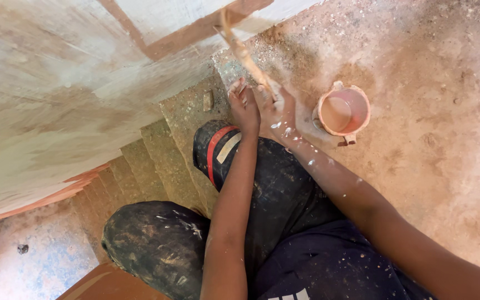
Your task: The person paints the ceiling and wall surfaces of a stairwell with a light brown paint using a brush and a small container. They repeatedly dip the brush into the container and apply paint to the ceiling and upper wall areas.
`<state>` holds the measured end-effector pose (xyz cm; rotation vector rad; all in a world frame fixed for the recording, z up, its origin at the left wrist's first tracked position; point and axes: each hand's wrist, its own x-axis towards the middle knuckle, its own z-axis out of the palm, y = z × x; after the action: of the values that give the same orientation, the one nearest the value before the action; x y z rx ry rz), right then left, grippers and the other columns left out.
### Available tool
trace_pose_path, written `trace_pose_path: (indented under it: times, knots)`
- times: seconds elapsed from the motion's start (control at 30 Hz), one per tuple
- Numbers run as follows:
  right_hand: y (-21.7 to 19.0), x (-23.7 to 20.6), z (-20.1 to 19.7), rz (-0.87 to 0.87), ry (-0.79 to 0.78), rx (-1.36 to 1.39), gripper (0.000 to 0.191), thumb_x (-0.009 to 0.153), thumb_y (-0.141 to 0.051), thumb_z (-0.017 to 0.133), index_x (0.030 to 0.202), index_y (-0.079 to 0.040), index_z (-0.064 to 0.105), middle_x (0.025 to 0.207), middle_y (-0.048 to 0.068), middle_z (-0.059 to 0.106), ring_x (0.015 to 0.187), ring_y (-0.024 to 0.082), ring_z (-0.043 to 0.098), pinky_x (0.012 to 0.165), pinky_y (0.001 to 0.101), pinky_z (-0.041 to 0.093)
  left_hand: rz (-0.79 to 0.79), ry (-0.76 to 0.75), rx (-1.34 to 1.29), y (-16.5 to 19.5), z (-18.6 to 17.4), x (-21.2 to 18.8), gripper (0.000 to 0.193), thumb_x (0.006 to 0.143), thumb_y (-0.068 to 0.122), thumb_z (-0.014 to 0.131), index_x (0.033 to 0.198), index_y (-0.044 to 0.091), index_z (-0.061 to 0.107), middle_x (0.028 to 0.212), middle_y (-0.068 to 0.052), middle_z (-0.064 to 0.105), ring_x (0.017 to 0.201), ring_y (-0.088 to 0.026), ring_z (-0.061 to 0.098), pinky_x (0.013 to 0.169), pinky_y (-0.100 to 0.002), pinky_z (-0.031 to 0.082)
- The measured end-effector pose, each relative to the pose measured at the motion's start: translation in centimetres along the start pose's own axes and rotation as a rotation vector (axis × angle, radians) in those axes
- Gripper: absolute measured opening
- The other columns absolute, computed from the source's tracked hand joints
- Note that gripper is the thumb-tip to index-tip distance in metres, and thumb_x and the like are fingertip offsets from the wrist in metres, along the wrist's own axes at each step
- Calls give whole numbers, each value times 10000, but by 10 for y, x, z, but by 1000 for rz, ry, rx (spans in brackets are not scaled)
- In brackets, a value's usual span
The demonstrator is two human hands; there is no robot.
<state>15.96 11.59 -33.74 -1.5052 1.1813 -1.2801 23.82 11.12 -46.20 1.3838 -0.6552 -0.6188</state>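
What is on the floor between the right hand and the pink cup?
Nothing: in the head view only bare dusty floor separates the right hand from the cup.

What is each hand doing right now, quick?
Left hand: closed around the lower end of the paint-caked stick.
Right hand: also closed on the stick, beside the left, near the pink paint bucket.

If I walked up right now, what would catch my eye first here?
Two paint-flecked hands meet in the middle: the right hand grips a long paint-caked stick angled up toward the whitewashed wall, the left hand close beside it. Just right of them, a small pinkish tub sits on the dusty reddish floor. Rough steps descend at lower left.
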Motion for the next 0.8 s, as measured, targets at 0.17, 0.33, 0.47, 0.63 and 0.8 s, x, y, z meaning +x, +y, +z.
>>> trace_pose_path:
  times: [0.17,0.33,0.47,0.63,0.8]
  knots:
    - [5,-5,2,-67,-136,164,350,1066,-54,639,1353,136,581,1209,180,719,1099,168,674,943,294,543,-19,17,-94,-5,-2,3,331,1012,65,570,1311,-62,509,1360,-182,631,1208,-225,635,1053,-340,504]
    - [21,22,-34,280,97,-312,378,992,-180,662,1238,107,644,899,170,715,743,208,673,658,335,531,-44,53,-71,1,2,5,323,995,63,602,1286,-53,524,1341,-177,646,1211,-222,630,1048,-338,492]
    - [32,43,-72,183,213,-271,431,1072,-288,638,1302,76,668,935,127,703,726,186,628,631,313,500,-84,49,-91,7,5,3,325,993,77,612,1289,-34,536,1328,-159,648,1161,-205,642,1009,-327,507]
    - [32,45,-77,32,350,-228,446,1095,-301,651,1279,100,582,936,128,708,790,171,653,681,282,545,-108,84,-73,9,8,5,306,986,91,620,1261,-21,550,1301,-143,674,1142,-188,660,989,-311,524]
    - [17,31,-43,428,258,-270,478,1018,-307,654,1248,103,570,839,127,680,670,164,643,544,279,511,-96,93,-50,8,8,7,276,989,102,623,1230,-22,574,1278,-145,692,1135,-196,667,990,-311,517]
